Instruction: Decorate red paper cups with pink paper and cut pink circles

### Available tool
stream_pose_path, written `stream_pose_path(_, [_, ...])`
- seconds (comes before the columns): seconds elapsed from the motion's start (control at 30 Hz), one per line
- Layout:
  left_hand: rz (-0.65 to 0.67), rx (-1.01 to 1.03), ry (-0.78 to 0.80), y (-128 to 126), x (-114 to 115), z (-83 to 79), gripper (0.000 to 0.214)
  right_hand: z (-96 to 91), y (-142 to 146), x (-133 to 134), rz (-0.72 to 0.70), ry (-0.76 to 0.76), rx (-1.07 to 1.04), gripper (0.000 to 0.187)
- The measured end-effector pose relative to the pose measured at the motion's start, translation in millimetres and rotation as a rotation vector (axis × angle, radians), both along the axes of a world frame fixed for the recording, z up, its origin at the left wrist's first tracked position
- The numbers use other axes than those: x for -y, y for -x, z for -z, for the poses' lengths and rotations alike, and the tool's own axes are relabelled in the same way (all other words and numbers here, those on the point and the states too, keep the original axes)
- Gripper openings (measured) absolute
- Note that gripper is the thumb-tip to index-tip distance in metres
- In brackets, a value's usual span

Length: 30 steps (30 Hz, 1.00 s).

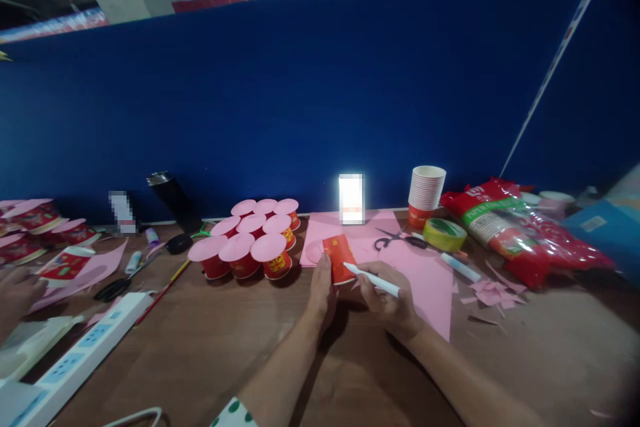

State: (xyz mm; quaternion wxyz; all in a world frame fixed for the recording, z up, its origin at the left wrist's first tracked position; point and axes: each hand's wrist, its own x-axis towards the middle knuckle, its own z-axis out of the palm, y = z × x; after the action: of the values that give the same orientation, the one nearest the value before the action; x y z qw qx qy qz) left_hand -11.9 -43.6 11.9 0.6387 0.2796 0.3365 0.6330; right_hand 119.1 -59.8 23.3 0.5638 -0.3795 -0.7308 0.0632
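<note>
A red paper cup (341, 255) with yellow print lies tilted in my left hand (324, 285), whose thumb and fingers close around its side. My right hand (389, 300) grips a white pen (379, 281), and the pen's tip is at the cup's right side. Under and behind the hands are pink paper sheets (425, 290). On the paper, just beyond my right hand, rest black scissors (391, 238). To the left stand several red cups topped with pink paper discs (269, 248).
A stack of paper cups (427, 190), yellow tape (445, 235), a glue stick (461, 267), pink scraps (495, 293) and red packages (520, 230) are at right. At left are a power strip (85, 353), a black flask (175, 200) and another person's hand (20, 297). A blue partition (300, 100) rises behind.
</note>
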Motion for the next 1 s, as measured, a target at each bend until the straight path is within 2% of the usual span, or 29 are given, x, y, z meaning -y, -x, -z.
stream_pose_path(0.2, [0.013, 0.021, -0.044, -0.8, -1.9, 3.3, 0.051, 2.4, -0.2, -0.4, 0.001, -0.001, 0.002, 0.012])
stream_pose_path(0.8, [0.000, -0.020, 0.016, 1.2, -4.0, 7.4, 0.065, 6.5, -5.6, -6.2, 0.050, 0.014, -0.019, 0.012])
stream_pose_path(1.0, [0.033, 0.032, -0.004, 0.6, -3.8, 6.7, 0.058, 8.1, -6.9, -8.0, 0.083, -0.010, -0.002, 0.009])
